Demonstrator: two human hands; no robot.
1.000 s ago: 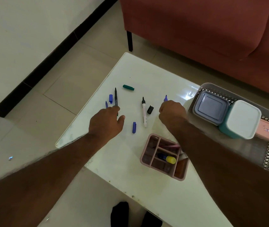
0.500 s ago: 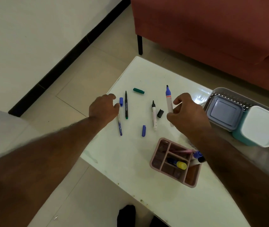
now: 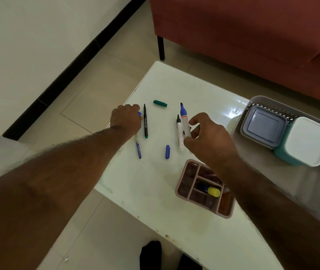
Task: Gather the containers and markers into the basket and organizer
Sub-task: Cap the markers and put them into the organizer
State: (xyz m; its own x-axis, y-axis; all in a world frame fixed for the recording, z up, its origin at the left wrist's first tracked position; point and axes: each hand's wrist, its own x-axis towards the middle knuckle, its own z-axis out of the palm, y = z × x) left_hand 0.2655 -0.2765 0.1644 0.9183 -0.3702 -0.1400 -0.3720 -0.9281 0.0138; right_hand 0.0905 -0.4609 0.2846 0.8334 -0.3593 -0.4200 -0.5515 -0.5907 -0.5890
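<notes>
My right hand (image 3: 207, 136) holds an uncapped blue marker (image 3: 184, 118) upright above the white table (image 3: 155, 182). Beside it lies a black-tipped white marker (image 3: 179, 131). My left hand (image 3: 126, 119) rests over a small blue cap (image 3: 139, 114) near the table's left edge, its fingers curled on it. A thin blue pen (image 3: 138, 147), a thin black-green pen (image 3: 145, 121), a blue cap (image 3: 167, 152) and a green cap (image 3: 160, 103) lie on the table. The pink organizer (image 3: 204, 191) holds a yellow-capped marker (image 3: 209, 190). The grey basket (image 3: 256, 103) holds lidded containers (image 3: 263, 126).
A red sofa (image 3: 252, 36) stands behind the table, one black leg (image 3: 161, 47) close to the table's far corner. The tiled floor (image 3: 96, 84) and a white wall with dark skirting lie to the left. Dark feet show below the table's near edge.
My right hand has lifted the blue marker off the table and drawn it back toward me. My left hand has reached forward to the small blue cap at the left edge.
</notes>
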